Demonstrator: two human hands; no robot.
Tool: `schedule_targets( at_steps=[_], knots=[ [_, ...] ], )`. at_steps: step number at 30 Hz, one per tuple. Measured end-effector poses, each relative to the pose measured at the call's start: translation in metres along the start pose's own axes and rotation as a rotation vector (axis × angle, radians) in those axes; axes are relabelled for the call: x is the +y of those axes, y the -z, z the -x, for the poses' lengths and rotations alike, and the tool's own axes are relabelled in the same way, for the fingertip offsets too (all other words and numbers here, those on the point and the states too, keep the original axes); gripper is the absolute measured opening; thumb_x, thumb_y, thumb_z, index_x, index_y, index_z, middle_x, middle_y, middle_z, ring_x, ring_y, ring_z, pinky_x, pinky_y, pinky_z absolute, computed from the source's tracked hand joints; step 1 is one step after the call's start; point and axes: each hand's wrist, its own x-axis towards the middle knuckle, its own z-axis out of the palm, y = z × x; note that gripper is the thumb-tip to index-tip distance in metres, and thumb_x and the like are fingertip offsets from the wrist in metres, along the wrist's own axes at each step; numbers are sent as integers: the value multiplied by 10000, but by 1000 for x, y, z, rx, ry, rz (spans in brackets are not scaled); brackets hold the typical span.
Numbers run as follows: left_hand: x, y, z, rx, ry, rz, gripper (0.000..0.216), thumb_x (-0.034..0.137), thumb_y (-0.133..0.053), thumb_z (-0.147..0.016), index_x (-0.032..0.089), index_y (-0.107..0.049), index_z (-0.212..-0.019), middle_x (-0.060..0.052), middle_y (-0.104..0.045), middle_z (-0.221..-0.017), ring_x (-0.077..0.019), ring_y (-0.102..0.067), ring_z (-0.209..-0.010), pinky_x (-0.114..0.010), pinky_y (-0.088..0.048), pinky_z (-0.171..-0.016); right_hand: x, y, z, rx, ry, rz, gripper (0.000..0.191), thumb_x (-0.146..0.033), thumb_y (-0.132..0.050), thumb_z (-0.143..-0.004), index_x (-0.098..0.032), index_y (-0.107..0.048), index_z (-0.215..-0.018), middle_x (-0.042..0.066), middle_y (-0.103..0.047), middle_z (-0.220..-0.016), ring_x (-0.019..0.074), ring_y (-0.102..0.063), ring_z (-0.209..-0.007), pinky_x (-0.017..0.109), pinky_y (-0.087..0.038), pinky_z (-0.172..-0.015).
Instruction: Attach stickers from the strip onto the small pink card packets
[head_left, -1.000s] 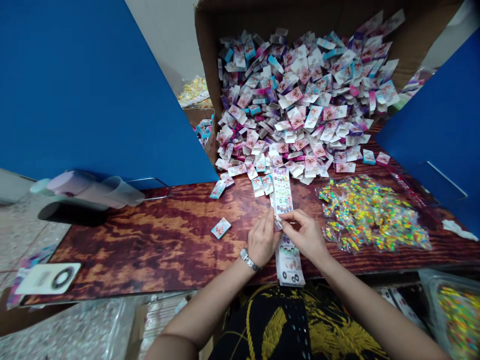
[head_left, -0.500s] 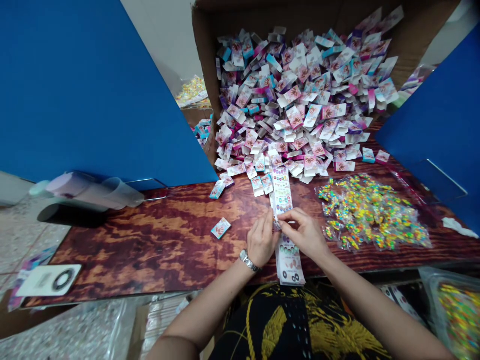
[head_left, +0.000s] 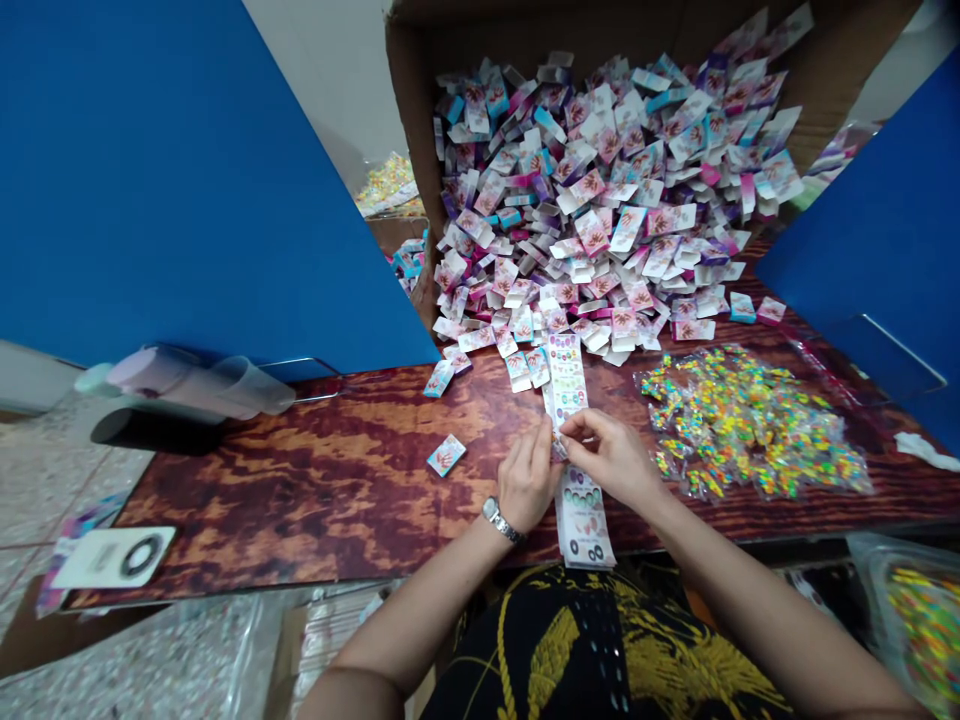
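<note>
Close together above the printed paper strips (head_left: 587, 528), my left hand (head_left: 529, 475) and my right hand (head_left: 611, 455) pinch a small whitish printed piece (head_left: 559, 446) between their fingertips. Most of that piece is hidden by the fingers, and I cannot tell if it is a folded strip. The long, narrow strips carry rows of coloured pictures and run up the table, both beyond and below my hands. To the left of my left hand, a small blue and white box (head_left: 446, 455) lies on the wood-patterned table (head_left: 300, 510).
A large carton (head_left: 411, 120) lies on its side, spilling many small printed boxes (head_left: 592, 230) towards me. At right are clear bags of colourful pieces (head_left: 750, 425). A phone-like white object (head_left: 116, 557) and cups (head_left: 247, 385) are at left. Blue panels (head_left: 172, 200) flank the table.
The view has shifted slightly, so everything sits a little further right. My hands stay pinched at the same spot over the strips, with only small finger movement.
</note>
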Motion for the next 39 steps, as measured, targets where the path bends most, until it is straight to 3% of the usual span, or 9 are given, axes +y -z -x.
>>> schedule_targets(
  at_steps=[4,9,13,16,23,29,33,36,39],
  knots=[
    [2,1,-3,-54,38,-62,618,251,-458,-887,89,-201,-1426,-150,-603,-1059,-223,-583,-923,-330,-497,-791,-1,-7,10,114,48,23,126,-221,-535,-836,-218,-653,-878,25,-670,-851,171,-630,-784,300,-509,-708],
    [5,2,-7,-87,77,-61,647,293,-445,-896,62,-163,-1431,-159,-585,-1044,-229,-556,-886,-348,-482,-766,4,-19,28,221,82,48,282,-222,-473,-907,-235,-567,-1172,46,-652,-1112,190,-622,-1000,340,-492,-885],
    [6,4,-6,-89,81,-39,639,284,-430,-897,73,-161,-1436,-161,-571,-1063,-233,-541,-893,-353,-475,-768,5,-25,35,257,110,78,322,-208,-462,-910,-235,-526,-1225,58,-644,-1122,200,-616,-1024,359,-488,-919],
    [7,6,-6,-73,89,-22,615,249,-405,-897,91,-166,-1441,-151,-568,-1053,-229,-537,-880,-354,-472,-774,3,-25,36,254,141,98,301,-203,-460,-905,-241,-553,-1189,63,-644,-1117,210,-609,-1034,376,-485,-933],
    [7,5,-5,-39,70,0,642,248,-437,-892,110,-148,-1448,-162,-554,-1113,-229,-531,-955,-348,-465,-821,3,-24,36,270,-10,-12,263,-227,-501,-889,-234,-547,-1148,49,-677,-1061,204,-646,-976,350,-529,-852],
    [10,-4,0,-105,98,-109,637,203,-403,-901,72,-104,-1448,-182,-541,-1105,-235,-515,-951,-351,-456,-780,7,-27,40,253,38,65,245,-200,-478,-895,-231,-569,-1120,53,-662,-1076,195,-634,-990,342,-500,-891],
    [11,-2,0,-127,159,-47,662,207,-415,-885,62,-98,-1448,-176,-532,-1074,-237,-497,-920,-366,-449,-790,11,-24,39,139,37,36,384,-228,-471,-907,-234,-450,-1290,57,-615,-1197,201,-592,-1084,359,-481,-937],
    [12,2,-2,-125,170,38,673,176,-400,-871,69,-76,-1451,-184,-509,-1108,-244,-480,-951,-386,-437,-823,9,-28,39,146,111,92,514,-199,-447,-913,-222,-303,-1406,72,-560,-1277,204,-527,-1173,387,-433,-1000],
    [13,4,-4,-102,196,78,681,132,-374,-863,81,-42,-1455,-177,-511,-1084,-245,-474,-959,-395,-427,-834,3,-35,42,152,180,114,525,-148,-415,-914,-224,-292,-1418,73,-544,-1295,191,-491,-1211,378,-403,-1033]
  ],
)
